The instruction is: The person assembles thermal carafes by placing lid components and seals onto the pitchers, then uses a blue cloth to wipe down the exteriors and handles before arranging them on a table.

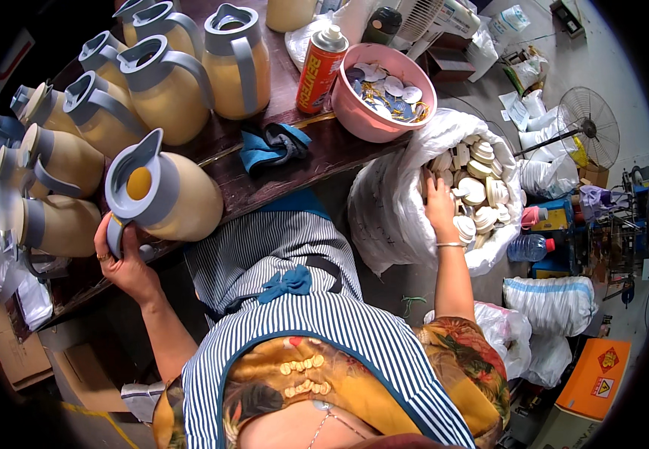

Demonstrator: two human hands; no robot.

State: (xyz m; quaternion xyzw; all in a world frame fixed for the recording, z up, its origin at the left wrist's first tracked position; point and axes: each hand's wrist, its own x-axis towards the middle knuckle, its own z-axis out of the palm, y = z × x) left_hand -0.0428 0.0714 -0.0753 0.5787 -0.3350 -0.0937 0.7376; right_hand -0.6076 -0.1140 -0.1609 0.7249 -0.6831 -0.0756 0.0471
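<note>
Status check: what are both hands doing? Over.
Left hand holding jug by handle. Right hand in sack of white parts. Blue cloth nearby, blocking neither.

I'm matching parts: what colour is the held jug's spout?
The spout is grey, clearest in the head view.

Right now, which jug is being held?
The jug nearest the striped apron: the left hand grips its grey handle; no hand touches the other jugs.

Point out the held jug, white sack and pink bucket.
Held jug [187,196], head view: on its cream body.
White sack [381,206], head view: on its outer side.
Pink bucket [370,126], head view: on its outer wall.
</note>
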